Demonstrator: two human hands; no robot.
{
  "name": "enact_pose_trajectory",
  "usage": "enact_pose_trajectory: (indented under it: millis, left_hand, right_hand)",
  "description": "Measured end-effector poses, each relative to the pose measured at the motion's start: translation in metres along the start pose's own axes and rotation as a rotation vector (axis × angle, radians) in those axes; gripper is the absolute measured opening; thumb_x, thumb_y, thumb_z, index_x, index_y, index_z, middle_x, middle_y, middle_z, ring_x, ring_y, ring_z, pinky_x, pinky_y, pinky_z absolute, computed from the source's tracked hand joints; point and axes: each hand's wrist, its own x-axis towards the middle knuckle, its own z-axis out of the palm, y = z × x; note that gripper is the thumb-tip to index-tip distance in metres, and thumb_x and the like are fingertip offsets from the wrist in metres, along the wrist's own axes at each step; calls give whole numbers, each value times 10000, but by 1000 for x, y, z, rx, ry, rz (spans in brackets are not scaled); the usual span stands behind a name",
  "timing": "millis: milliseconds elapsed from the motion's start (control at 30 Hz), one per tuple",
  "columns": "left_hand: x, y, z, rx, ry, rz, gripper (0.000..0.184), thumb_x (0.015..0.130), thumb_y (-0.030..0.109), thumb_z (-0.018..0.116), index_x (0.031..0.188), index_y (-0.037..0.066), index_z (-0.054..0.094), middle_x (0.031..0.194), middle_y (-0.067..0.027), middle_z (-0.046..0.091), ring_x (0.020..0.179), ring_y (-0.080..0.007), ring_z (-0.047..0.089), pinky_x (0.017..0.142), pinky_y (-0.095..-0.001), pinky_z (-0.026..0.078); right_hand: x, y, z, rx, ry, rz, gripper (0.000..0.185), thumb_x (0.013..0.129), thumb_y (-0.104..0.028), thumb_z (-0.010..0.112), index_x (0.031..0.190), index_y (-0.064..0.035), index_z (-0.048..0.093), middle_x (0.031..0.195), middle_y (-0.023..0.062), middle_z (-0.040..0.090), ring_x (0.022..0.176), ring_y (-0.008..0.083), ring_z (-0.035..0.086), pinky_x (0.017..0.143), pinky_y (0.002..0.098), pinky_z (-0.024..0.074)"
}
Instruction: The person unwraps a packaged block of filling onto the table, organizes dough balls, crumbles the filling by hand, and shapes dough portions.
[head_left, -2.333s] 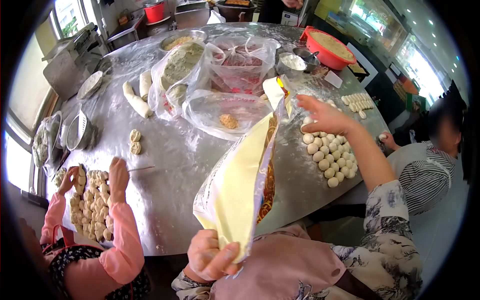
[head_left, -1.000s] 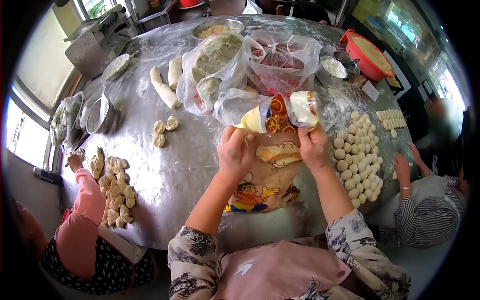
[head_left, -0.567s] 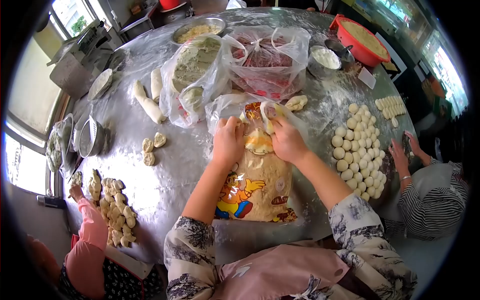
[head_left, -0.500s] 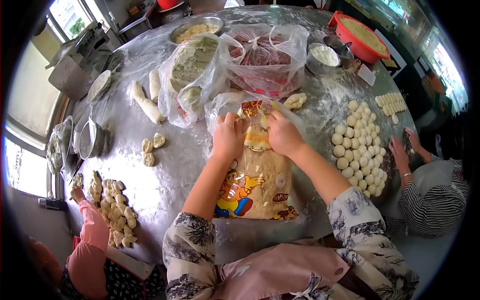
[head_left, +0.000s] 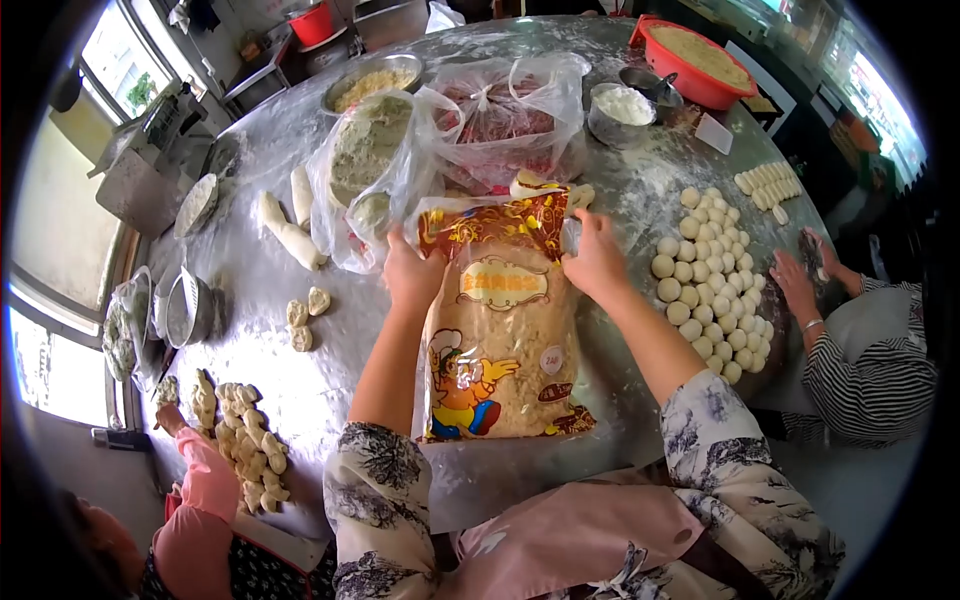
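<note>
A clear plastic bag of tan, fluffy filling (head_left: 505, 350) lies in front of me, printed with a cartoon chef and a brown-and-gold top band. My left hand (head_left: 412, 272) grips the bag's left edge near the top, its fingers partly hidden behind the plastic. On the opposite edge, my right hand (head_left: 597, 258) holds the bag between thumb and fingers. The top band is spread flat between both hands. Just beyond it are a knotted plastic bag with dark red contents (head_left: 500, 125) and a plastic bag with a pale greenish mass (head_left: 370, 150).
Dough balls (head_left: 708, 285) cover the steel table's right side, beside a co-worker's hands (head_left: 795, 285). At left, another person's hand (head_left: 172, 418) is near shaped dough pieces (head_left: 250, 445). Dough rolls (head_left: 288, 232), a bowl of white powder (head_left: 622, 105) and a red basin (head_left: 700, 65) stand farther back.
My hands have moved apart from the bag's gathered top to its side edges. The top band, crumpled before, is now unfolded and its printed label shows.
</note>
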Motion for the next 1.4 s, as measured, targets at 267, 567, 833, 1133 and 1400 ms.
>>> enact_pose_trajectory:
  millis: [267, 567, 833, 1133, 1400]
  left_hand:
    - [27, -1, -15, -452, -103, -159, 266, 824, 214, 669, 944, -23, 676, 742, -109, 663, 651, -200, 607, 645, -355, 482]
    - [-7, 28, -60, -1301, -439, -137, 180, 919, 49, 534, 1045, 15, 659, 696, 40, 522, 565, -57, 385, 542, -209, 339]
    - [-33, 15, -69, -1250, -434, 25, 118, 908, 45, 583, 993, 18, 661, 760, 20, 595, 627, -63, 444, 596, -224, 369]
    - [-107, -66, -81, -705, -287, -17, 187, 865, 44, 617, 679, 21, 620, 629, 27, 587, 584, -43, 505, 532, -218, 392]
    - [-160, -88, -76, -687, -267, -28, 249, 896, 56, 588, 647, 41, 594, 627, 48, 567, 568, -39, 493, 516, -224, 393]
  right_hand:
    - [19, 22, 26, 296, 301, -78, 196, 936, -194, 549, 889, -12, 601, 646, 113, 595, 612, 246, 599, 584, 392, 457]
    - [-12, 2, -26, 1823, -217, 47, 68, 914, -69, 567, 982, -69, 571, 836, -4, 567, 759, 131, 549, 722, 260, 441]
    - [-59, 9, -46, 1102, -274, -264, 239, 751, 48, 609, 805, -113, 442, 724, -75, 414, 651, 54, 400, 624, 206, 336]
    - [-116, 33, -7, 509, 361, -381, 203, 809, 19, 688, 839, -55, 501, 576, -19, 383, 519, 69, 363, 479, 234, 349]
    - [-150, 46, 14, 405, 388, -307, 112, 855, -42, 643, 908, -30, 545, 737, 88, 546, 630, 234, 552, 598, 320, 470]
